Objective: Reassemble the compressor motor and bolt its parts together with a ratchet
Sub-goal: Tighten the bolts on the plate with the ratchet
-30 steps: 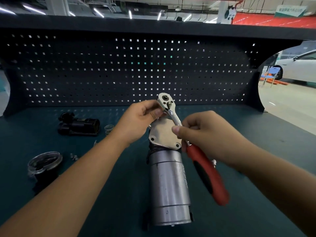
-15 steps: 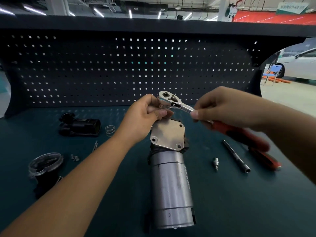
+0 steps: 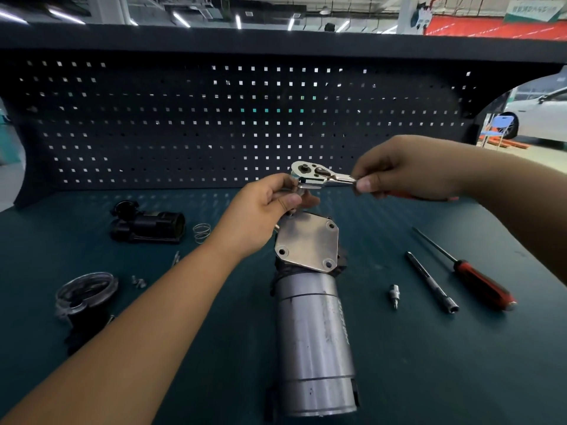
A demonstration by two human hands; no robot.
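Observation:
The silver cylindrical compressor motor (image 3: pixel 313 342) lies lengthwise on the dark green bench, its flat metal end plate (image 3: pixel 306 245) with corner holes facing up at the far end. Above that plate's far left corner is the chrome head of the ratchet (image 3: pixel 310 174). My left hand (image 3: pixel 260 210) pinches the socket under the ratchet head at that corner. My right hand (image 3: pixel 405 170) grips the ratchet's shaft near its red handle, which points right and is mostly hidden by the hand.
A black compressor part (image 3: pixel 147 223) and a wire spring (image 3: pixel 201 232) lie at the back left. A clear round cover (image 3: pixel 87 289) and small bolts (image 3: pixel 138 281) sit at the left. A small bit (image 3: pixel 395 296), an extension bar (image 3: pixel 432 282) and a red-handled screwdriver (image 3: pixel 478 282) lie right of the motor.
My right hand has swung the ratchet handle from pointing toward me round to the right, uncovering the tools on the bench. My left hand has stayed at the ratchet head.

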